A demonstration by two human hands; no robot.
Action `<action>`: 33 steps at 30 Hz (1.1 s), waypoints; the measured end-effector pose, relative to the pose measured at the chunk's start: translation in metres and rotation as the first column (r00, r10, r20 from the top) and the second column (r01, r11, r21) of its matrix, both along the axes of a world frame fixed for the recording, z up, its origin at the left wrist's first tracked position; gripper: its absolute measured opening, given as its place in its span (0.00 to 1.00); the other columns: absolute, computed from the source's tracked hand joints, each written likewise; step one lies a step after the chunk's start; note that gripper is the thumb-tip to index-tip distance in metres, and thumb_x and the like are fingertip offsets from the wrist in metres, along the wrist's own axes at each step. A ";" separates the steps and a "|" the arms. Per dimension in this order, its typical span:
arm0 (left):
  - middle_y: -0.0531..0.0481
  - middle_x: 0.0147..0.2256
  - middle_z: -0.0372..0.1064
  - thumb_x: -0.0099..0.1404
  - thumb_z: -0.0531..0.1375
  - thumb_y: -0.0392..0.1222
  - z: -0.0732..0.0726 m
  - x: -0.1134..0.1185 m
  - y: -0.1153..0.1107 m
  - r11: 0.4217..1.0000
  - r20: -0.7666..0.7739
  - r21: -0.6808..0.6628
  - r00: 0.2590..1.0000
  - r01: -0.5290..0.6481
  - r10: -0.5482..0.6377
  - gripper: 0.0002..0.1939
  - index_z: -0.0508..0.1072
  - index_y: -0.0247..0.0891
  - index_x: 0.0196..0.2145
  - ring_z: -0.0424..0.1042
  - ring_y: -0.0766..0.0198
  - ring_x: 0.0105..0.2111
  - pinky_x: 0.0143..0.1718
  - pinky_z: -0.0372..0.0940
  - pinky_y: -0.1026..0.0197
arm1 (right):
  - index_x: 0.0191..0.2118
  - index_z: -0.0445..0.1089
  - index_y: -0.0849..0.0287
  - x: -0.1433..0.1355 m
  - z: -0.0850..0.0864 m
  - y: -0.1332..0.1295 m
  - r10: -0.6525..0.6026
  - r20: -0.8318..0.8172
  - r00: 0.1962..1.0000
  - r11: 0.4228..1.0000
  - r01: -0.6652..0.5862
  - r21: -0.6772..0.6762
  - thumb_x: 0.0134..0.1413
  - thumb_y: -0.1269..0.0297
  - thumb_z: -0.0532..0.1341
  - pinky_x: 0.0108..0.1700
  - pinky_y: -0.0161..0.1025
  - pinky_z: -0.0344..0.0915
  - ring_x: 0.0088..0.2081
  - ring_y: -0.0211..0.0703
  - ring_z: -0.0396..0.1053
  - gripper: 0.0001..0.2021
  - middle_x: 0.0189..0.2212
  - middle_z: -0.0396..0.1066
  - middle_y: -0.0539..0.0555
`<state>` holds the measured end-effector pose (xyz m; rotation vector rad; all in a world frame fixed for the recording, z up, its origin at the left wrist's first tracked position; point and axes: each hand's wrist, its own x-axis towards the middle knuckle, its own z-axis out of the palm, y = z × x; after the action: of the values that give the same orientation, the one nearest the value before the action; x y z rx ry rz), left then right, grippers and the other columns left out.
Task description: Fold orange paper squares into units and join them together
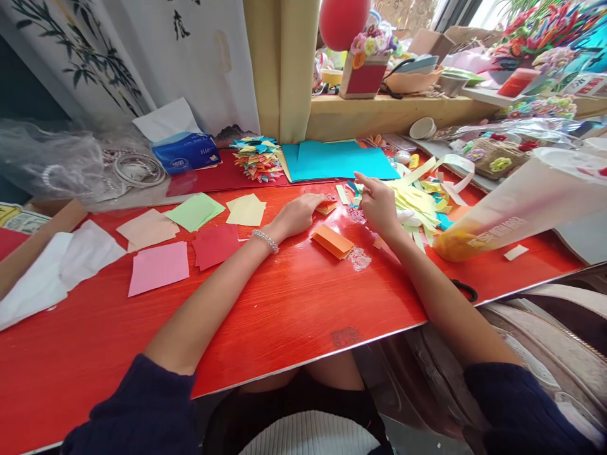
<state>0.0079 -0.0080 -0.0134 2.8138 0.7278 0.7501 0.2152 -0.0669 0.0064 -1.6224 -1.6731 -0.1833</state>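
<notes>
My left hand (300, 215), with a beaded bracelet at the wrist, rests its fingertips on a small folded orange paper piece (326, 207). Its fingers are close together. My right hand (378, 203) is raised over the red table near paper scraps, index finger extended and the other fingers curled; no object shows in it. Between my forearms lies a folded orange paper (332, 241). Left of my left hand lie squares of paper: yellow (246, 210), green (195, 212), red (215, 246), peach (147, 229) and pink (159, 268).
Blue sheets (336, 162) and a stack of colourful folded pieces (257, 159) lie at the back. Yellow strips (417, 199) pile up on the right beside a tilted plastic cup (521, 205). A tissue pack (184, 151) and white tissues (90, 253) are on the left.
</notes>
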 end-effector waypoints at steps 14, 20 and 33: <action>0.44 0.48 0.70 0.62 0.56 0.40 0.062 -0.010 -0.010 0.876 0.063 -0.456 0.987 0.158 -0.145 0.16 0.70 0.36 0.48 0.69 0.60 0.47 0.47 0.65 0.60 | 0.36 0.73 0.61 -0.008 0.015 -0.009 0.027 -0.245 0.969 0.996 -0.005 0.090 0.57 0.62 0.57 0.28 0.38 0.63 0.23 0.38 0.66 0.10 0.28 0.71 0.55; 0.49 0.52 0.68 0.55 0.63 0.42 0.076 -0.006 -0.038 0.869 -0.408 -0.432 0.807 0.240 -0.426 0.25 0.70 0.47 0.52 0.67 0.55 0.50 0.45 0.64 0.60 | 0.30 0.71 0.58 -0.015 0.017 -0.014 0.096 -0.335 0.937 0.994 -0.105 -0.011 0.59 0.50 0.53 0.20 0.35 0.55 0.14 0.34 0.56 0.19 0.13 0.57 0.47; 0.46 0.47 0.72 0.61 0.58 0.33 0.069 -0.024 -0.034 0.918 -0.190 -0.320 0.934 0.233 -0.304 0.15 0.75 0.40 0.45 0.69 0.60 0.46 0.47 0.61 0.60 | 0.28 0.72 0.61 -0.035 0.025 -0.023 0.324 -0.502 0.802 0.861 -0.470 -0.193 0.56 0.38 0.47 0.21 0.34 0.58 0.17 0.33 0.61 0.31 0.17 0.65 0.51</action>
<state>-0.0160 -0.0424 0.0558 2.6711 0.4198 0.2389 0.1803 -0.0899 0.0310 -1.3343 -1.6732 0.6643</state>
